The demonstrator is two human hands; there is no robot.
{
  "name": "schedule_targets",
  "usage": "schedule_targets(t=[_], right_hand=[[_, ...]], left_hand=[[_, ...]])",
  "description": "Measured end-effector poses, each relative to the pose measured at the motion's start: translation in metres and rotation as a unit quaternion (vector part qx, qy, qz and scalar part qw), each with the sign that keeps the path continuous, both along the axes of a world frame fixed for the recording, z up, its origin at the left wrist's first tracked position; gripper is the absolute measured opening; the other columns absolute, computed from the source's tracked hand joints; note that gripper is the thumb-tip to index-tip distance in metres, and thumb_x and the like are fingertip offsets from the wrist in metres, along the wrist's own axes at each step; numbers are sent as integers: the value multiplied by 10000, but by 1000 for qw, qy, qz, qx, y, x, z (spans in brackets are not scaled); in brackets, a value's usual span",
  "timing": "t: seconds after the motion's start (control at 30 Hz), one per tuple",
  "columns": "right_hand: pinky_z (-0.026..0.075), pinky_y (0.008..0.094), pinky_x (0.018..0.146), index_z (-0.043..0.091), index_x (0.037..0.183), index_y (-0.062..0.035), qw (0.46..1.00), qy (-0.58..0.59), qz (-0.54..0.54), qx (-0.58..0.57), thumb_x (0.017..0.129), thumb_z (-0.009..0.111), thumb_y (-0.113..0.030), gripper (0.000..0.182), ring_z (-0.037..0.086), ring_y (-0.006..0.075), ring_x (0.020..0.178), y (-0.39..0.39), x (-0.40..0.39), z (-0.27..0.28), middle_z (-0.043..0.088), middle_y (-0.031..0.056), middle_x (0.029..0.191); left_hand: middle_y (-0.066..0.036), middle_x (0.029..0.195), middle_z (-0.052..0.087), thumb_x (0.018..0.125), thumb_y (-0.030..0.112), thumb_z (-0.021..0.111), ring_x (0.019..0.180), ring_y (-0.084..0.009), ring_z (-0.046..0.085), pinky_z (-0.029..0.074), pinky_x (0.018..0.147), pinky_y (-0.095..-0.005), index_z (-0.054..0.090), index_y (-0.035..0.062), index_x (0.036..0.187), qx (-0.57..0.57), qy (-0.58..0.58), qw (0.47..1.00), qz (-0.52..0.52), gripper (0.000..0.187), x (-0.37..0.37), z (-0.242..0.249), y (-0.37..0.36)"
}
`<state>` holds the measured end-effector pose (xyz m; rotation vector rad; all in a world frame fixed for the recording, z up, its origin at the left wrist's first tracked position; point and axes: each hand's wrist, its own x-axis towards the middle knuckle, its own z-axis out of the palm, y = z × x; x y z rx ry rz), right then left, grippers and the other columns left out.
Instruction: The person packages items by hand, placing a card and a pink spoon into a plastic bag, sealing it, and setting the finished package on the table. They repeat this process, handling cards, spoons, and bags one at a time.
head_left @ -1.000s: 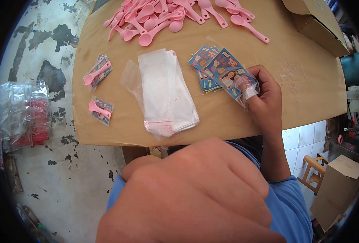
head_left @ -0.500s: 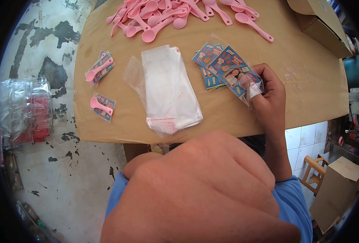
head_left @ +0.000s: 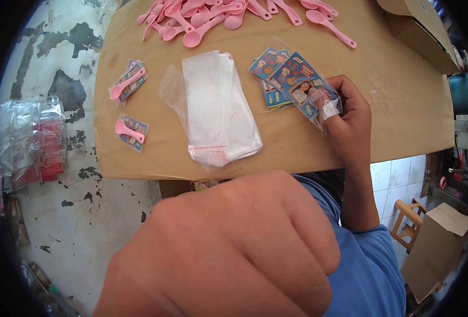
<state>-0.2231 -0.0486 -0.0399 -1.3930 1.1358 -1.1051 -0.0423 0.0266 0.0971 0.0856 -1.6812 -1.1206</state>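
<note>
My left hand (head_left: 223,243) is raised close to the camera, its back toward me and its fingers curled closed; whatever they hold, if anything, is hidden. At the table's right side, my right hand (head_left: 350,113) pinches a printed blue card in a clear plastic bag (head_left: 302,84), with the thumb on top. White wrapping shows around that thumb. Beneath the held card, more blue cards (head_left: 276,99) lie in a small pile. A stack of clear plastic bags (head_left: 218,105) lies left of them. Further left are two pink spoons (head_left: 128,84) resting on bagged cards.
Many loose pink spoons (head_left: 207,18) are heaped at the table's far side. A cardboard box (head_left: 418,31) stands at the far right corner. Thin clear strips (head_left: 384,95) lie on the brown-covered table (head_left: 154,158). Bundled plastic packs (head_left: 33,137) are at left, below table level.
My left hand has shifted left and slightly down before the camera, showing more of the blue shirt. My right hand keeps its hold on the bagged card; the view has tilted slightly.
</note>
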Motion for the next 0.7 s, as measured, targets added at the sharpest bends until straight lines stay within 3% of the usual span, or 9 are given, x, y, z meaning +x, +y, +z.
schedule_targets(t=[0.7], right_hand=[[422, 229, 581, 670, 968, 1, 1000, 3, 5, -15, 956, 731, -136, 150, 536, 32, 668, -1, 1, -2, 635, -9, 750]], left_hand=[[75, 571, 523, 1105, 386, 519, 434, -59, 328, 202, 432, -244, 494, 367, 1545, 22, 25, 999, 30, 442, 2, 1, 3]])
